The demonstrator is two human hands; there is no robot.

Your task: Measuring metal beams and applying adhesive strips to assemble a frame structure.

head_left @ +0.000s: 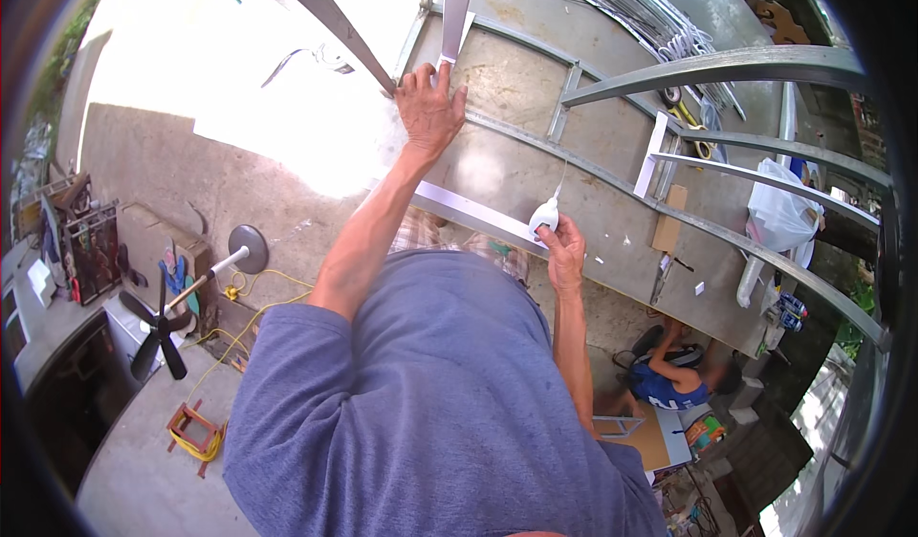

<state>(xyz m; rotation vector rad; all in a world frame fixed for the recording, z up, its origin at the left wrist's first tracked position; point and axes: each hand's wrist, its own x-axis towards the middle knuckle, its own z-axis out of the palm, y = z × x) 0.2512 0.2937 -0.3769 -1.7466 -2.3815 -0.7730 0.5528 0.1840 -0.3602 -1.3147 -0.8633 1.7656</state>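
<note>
My left hand [430, 111] reaches forward, fingers spread and fingertips pressing on the lower end of a white strip [458, 6] where it meets the metal frame [507, 128]. A grey metal post [330, 25] stands just left of those fingers. In my right hand [566, 250] is a small white squeeze bottle [544, 218], gripped between thumb and fingers near the table's front edge. Its thin nozzle points up and away, toward the frame's near rail. Another long white strip [473, 214] lies along the near edge of the table, between my two arms.
Metal bars [727, 64] curve across the right side. A tape roll [703, 145], a cardboard piece [669, 219] and a plastic bag [779, 207] are on the right. A person in blue [674, 374] sits low at right. A fan [158, 325] and yellow cord [234, 341] are at left.
</note>
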